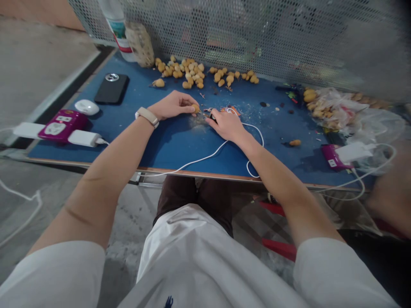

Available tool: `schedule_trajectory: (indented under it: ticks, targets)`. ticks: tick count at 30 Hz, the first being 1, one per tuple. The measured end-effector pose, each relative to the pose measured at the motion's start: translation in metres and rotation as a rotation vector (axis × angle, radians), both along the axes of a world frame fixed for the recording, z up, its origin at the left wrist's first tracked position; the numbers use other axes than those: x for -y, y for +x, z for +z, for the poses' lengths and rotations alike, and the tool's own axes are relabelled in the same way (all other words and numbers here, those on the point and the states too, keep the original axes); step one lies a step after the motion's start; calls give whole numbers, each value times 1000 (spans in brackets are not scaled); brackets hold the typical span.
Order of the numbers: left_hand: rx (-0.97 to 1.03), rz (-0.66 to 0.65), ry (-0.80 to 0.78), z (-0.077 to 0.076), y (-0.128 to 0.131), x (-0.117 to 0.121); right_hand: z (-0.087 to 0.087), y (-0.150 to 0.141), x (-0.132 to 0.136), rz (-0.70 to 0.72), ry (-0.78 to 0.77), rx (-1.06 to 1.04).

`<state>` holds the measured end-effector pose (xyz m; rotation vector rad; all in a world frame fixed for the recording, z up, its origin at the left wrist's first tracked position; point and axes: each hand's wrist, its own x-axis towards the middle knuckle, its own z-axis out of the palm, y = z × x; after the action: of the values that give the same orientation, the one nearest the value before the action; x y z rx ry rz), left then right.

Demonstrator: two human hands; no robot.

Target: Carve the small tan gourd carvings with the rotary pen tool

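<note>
Between the thumb and fingers of my left hand point(180, 105) is a small yellow-brown gourd point(195, 108). Closed around a small dark hand tool point(212, 117) is my right hand point(226, 125); the tool's thin tip points at the gourd, and I cannot tell whether they touch. Most of the tool is hidden by my fingers. A white cable point(205, 159) runs close by my right hand, curling across the table. Pale dust point(199, 124) lies on the blue tabletop point(180, 145) beneath both hands, with light shavings spread to the right.
Several more gourds point(191, 70) line the mesh panel point(231, 38) at the back. A bottle point(120, 34), a jar point(140, 45), a phone point(111, 90), a white case point(86, 107) and a purple socket block point(66, 124) stand left. Plastic bags point(369, 119) and another person's blurred arm point(393, 188) are right.
</note>
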<state>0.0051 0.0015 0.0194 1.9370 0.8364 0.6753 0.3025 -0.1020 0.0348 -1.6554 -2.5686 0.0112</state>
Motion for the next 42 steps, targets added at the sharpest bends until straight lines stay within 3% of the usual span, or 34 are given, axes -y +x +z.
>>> schedule_trajectory:
  ticks: [42]
  targets:
    - [31, 16, 6, -2, 2, -1, 4, 0, 1, -7, -23, -10]
